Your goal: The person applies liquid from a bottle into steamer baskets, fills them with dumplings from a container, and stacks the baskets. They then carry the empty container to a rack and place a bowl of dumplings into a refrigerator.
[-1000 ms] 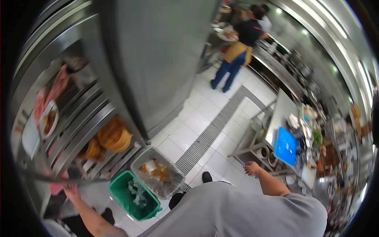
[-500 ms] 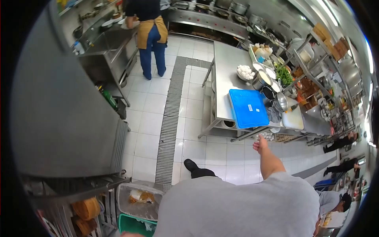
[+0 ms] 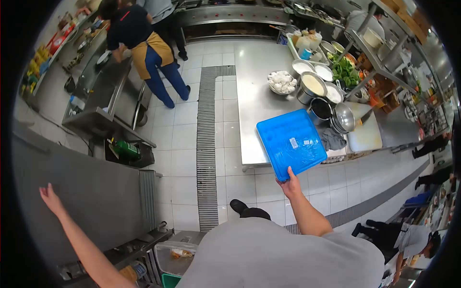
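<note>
My right hand (image 3: 289,185) grips the near corner of a blue plastic tray (image 3: 283,139), thumb on top and fingers underneath. The tray lies at the front edge of the steel table (image 3: 254,101), its near corner jutting past the edge; it has two small white labels. On the left, my left hand (image 3: 51,198) is stretched out over a large grey metal surface (image 3: 91,192), fingers apart and holding nothing. Whether it touches that surface I cannot tell. Beyond the tray stand a bowl of white round items (image 3: 282,82) and a pot of pale contents (image 3: 313,85).
Stacked metal bowls (image 3: 343,117), a grey cloth (image 3: 333,139) and a white cutting board (image 3: 367,134) lie right of the tray. A person in a tan apron (image 3: 149,53) stands at the sink. A drain grate (image 3: 206,144) crosses the tiled floor. Another person (image 3: 413,240) is at lower right.
My right hand has reached the tray and taken hold of its corner; the tray is turned slightly. My left arm has come into view, stretched out left. The person at the sink leans more.
</note>
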The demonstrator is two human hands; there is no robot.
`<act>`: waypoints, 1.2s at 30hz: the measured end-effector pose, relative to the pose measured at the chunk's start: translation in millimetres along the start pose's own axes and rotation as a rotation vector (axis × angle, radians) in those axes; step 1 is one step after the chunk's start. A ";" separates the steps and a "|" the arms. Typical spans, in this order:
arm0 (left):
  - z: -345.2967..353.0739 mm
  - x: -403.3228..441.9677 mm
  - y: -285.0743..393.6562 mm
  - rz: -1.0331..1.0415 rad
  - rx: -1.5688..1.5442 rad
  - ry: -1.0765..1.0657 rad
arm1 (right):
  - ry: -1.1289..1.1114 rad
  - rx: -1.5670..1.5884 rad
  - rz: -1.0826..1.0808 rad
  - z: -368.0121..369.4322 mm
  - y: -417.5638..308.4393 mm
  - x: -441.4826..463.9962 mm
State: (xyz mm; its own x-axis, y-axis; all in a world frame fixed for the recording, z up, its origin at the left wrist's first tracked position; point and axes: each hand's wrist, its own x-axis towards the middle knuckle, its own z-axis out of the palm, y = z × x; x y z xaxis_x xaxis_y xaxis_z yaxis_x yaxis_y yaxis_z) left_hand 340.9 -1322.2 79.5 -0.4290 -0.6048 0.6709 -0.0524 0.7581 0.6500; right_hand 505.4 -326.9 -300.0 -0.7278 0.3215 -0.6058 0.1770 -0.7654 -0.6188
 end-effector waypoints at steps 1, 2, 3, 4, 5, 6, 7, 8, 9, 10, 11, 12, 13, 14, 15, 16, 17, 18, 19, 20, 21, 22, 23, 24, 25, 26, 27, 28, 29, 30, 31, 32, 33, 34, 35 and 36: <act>8.9 36.3 5.2 0.016 -0.008 -0.013 | 0.011 0.019 -0.002 -9.5 -3.4 -9.8; 18.8 68.2 12.5 -0.005 -0.048 -0.051 | 0.048 0.052 -0.013 -15.7 -8.2 -22.9; 29.5 93.6 21.6 -0.027 -0.091 -0.087 | 0.082 0.086 -0.027 -21.8 -10.9 -30.7; 40.4 114.5 31.5 -0.013 -0.103 -0.099 | 0.091 0.105 -0.034 -29.0 -10.8 -34.6; 51.2 131.2 41.0 -0.097 -0.167 -0.176 | 0.062 0.140 -0.054 -35.1 -11.6 -39.1; 61.9 140.5 50.3 -0.184 -0.227 -0.253 | 0.031 0.172 -0.074 -37.9 -13.8 -44.5; 74.6 148.4 57.2 -0.230 -0.213 -0.293 | 0.036 0.181 -0.080 -40.2 -17.3 -49.3; 89.3 154.2 60.8 -0.222 -0.218 -0.294 | 0.046 0.133 -0.103 -42.1 -20.6 -55.0; 103.9 156.4 59.1 -0.228 -0.243 -0.286 | 0.048 0.083 -0.123 -34.7 -27.2 -63.5; 112.4 159.6 53.7 -0.234 -0.264 -0.269 | 0.029 0.087 -0.120 -29.3 -33.1 -71.5; 121.9 168.1 37.9 -0.228 -0.217 -0.223 | 0.014 0.020 -0.159 -26.1 -40.0 -81.3; 129.8 174.3 23.8 -0.222 -0.173 -0.172 | -0.005 -0.045 -0.201 -24.2 -46.0 -88.7; 130.1 169.0 18.5 -0.205 -0.193 -0.155 | -0.028 -0.058 -0.194 -28.3 -49.7 -94.0; 126.5 162.5 18.5 -0.189 -0.212 -0.137 | -0.052 -0.073 -0.187 -32.9 -50.5 -100.4; 122.0 152.1 29.4 -0.192 -0.229 -0.135 | -0.048 -0.046 -0.163 -34.8 -51.8 -107.2; 119.3 133.8 46.0 -0.200 -0.241 -0.134 | -0.040 -0.024 -0.134 -35.6 -51.2 -115.5; 117.6 120.8 56.1 -0.168 -0.264 -0.143 | -0.064 -0.038 -0.122 -36.4 -48.4 -122.4; 113.2 105.7 65.7 -0.140 -0.279 -0.149 | -0.059 -0.010 -0.092 -37.7 -46.2 -127.4; 108.1 85.2 80.1 -0.110 -0.267 -0.149 | -0.061 0.014 -0.057 -36.3 -45.8 -128.2; 100.2 62.3 97.1 -0.079 -0.252 -0.147 | -0.099 -0.007 -0.032 -31.5 -43.5 -129.1; 90.1 35.9 116.2 -0.055 -0.286 -0.157 | -0.093 -0.015 -0.030 -24.8 -39.9 -130.3; 78.5 6.1 137.3 -0.029 -0.323 -0.167 | -0.088 -0.022 -0.032 -16.4 -38.8 -129.2; 62.1 -29.9 166.8 -0.018 -0.385 -0.176 | -0.125 -0.043 -0.013 -8.4 -39.3 -126.5; 48.1 -62.1 198.8 -0.004 -0.447 -0.187 | -0.159 -0.076 -0.013 0.4 -39.4 -123.4; 32.1 -91.1 224.1 0.007 -0.465 -0.192 | -0.189 -0.107 -0.012 10.1 -40.0 -119.4; 13.7 -117.9 242.4 0.019 -0.482 -0.201 | -0.218 -0.124 0.007 21.2 -39.9 -115.9; -5.5 -142.7 254.9 0.012 -0.522 -0.197 | -0.237 -0.142 0.012 30.9 -39.0 -112.6; -26.6 -166.4 262.3 0.008 -0.562 -0.193 | -0.256 -0.158 0.017 38.7 -39.2 -107.2; -49.2 -187.7 264.0 0.023 -0.586 -0.188 | -0.282 -0.169 0.035 45.7 -39.8 -99.5; -71.0 -209.8 266.5 0.039 -0.609 -0.185 | -0.329 -0.189 0.051 52.9 -39.2 -92.2; -87.6 -236.6 281.6 0.017 -0.608 -0.085 | -0.378 -0.210 0.067 61.1 -38.6 -85.4; -101.1 -263.1 299.4 -0.002 -0.607 0.017 | -0.405 -0.221 0.086 74.4 -40.7 -83.1; -114.2 -283.5 309.6 0.004 -0.622 0.089 | -0.472 -0.254 0.075 94.1 -44.7 -84.0; -128.6 -300.0 316.6 0.011 -0.634 0.161 | -0.540 -0.287 0.066 112.6 -47.2 -84.5; -145.5 -313.9 322.0 0.013 -0.605 0.193 | -0.573 -0.303 0.089 127.4 -48.5 -83.4; -162.3 -327.6 327.8 0.018 -0.583 0.244 | -0.623 -0.335 0.121 142.0 -50.3 -81.3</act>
State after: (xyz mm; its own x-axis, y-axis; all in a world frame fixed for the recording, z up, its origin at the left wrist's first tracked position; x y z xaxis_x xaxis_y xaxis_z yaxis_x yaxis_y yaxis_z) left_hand 610.7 -915.1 130.8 -0.2032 -0.6837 0.7009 0.4821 0.5532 0.6794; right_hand 461.5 -393.7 -148.6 -0.9155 -0.2089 -0.3438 0.4014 -0.5313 -0.7461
